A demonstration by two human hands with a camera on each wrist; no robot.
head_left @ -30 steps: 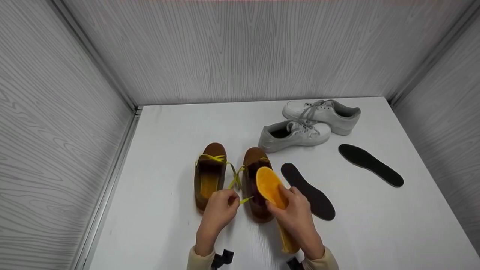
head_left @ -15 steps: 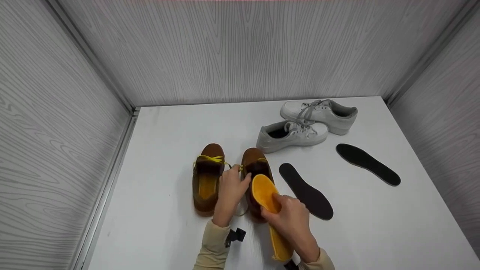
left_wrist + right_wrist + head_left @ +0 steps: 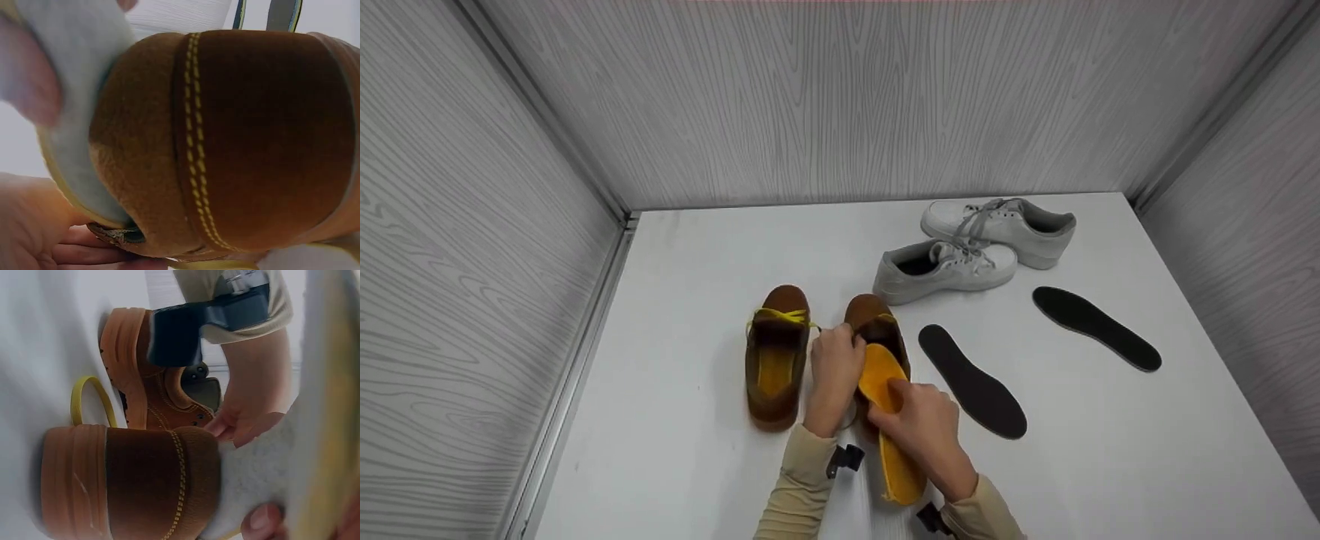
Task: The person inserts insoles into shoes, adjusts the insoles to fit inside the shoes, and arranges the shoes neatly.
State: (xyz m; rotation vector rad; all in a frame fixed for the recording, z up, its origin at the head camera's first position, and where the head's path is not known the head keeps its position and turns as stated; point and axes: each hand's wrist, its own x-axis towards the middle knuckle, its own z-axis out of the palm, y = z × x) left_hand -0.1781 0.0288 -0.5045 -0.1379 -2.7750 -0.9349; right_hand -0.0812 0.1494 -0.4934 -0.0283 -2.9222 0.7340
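Observation:
In the head view my left hand (image 3: 838,367) grips the left edge of the opening of a brown lace-up shoe (image 3: 868,307). My right hand (image 3: 922,420) holds a yellow insole (image 3: 904,465) over that shoe, thumb on one side and fingers on the other. The insole's rounded front end lies in the opening; its rear end sticks out past the heel. From the left wrist, the pale side of the insole (image 3: 84,67) shows beside the stitched heel (image 3: 264,135). The insole's tip inside the shoe is partly hidden by my left hand.
A second brown shoe (image 3: 774,412) with yellow laces (image 3: 784,316) stands at the left, a yellow insole inside it. To the right lie two black insoles (image 3: 973,382). Behind them sit two white sneakers (image 3: 945,274). Grey wood-patterned panels (image 3: 840,105) wall the white table.
My left hand has moved from the loose lace to the shoe's opening edge and now grips it. My right hand has brought the insole leftward over the shoe.

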